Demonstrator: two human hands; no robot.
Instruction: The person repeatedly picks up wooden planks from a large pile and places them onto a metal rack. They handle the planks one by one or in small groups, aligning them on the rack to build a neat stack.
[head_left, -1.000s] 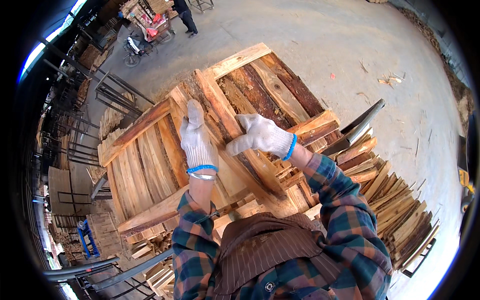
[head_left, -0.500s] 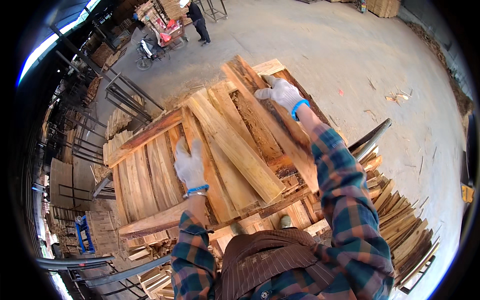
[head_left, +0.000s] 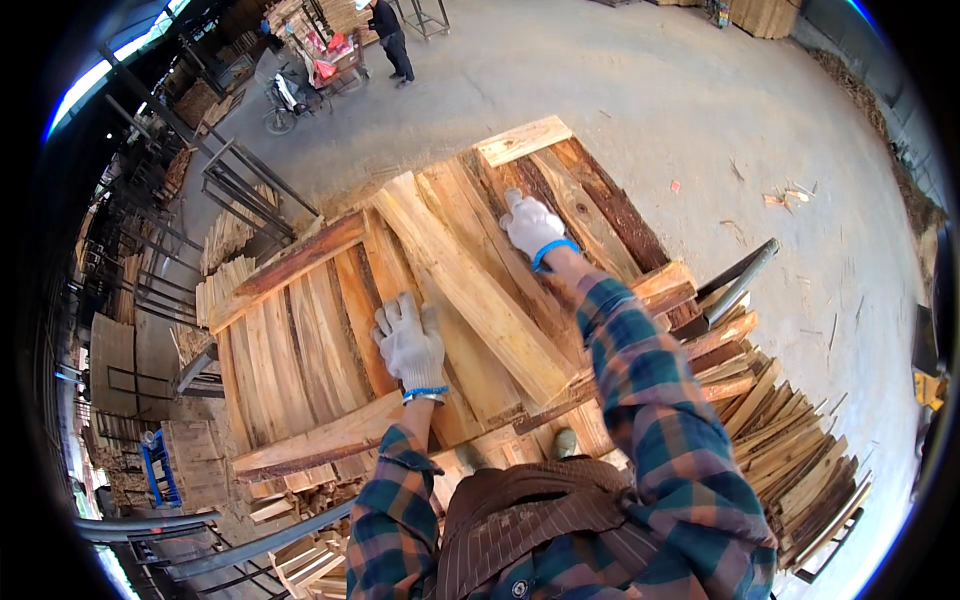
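Observation:
A stack of rough wooden boards lies in front of me. My left hand (head_left: 410,345), in a white knitted glove, rests with spread fingers on the boards left of a pale diagonal board (head_left: 470,285). That diagonal board lies loose and askew on top of the others. My right hand (head_left: 533,225), gloved too, lies on a brown-streaked board (head_left: 525,285) just right of the diagonal one; its fingers are partly foreshortened and do not appear wrapped round it. Dark bark runs along the board (head_left: 615,205) at the right end.
Short crosspieces (head_left: 525,140) lie over the board ends. A metal post (head_left: 745,278) rises right of the stack, above another pile of boards (head_left: 800,460). Metal racks (head_left: 245,180) stand at the left. A person (head_left: 390,40) stands far off near a motorbike (head_left: 285,105).
The brown-streaked board, earlier tilted in my right hand, now lies flat and further left among the others. My right hand has moved left and nearer; my left hand has shifted right.

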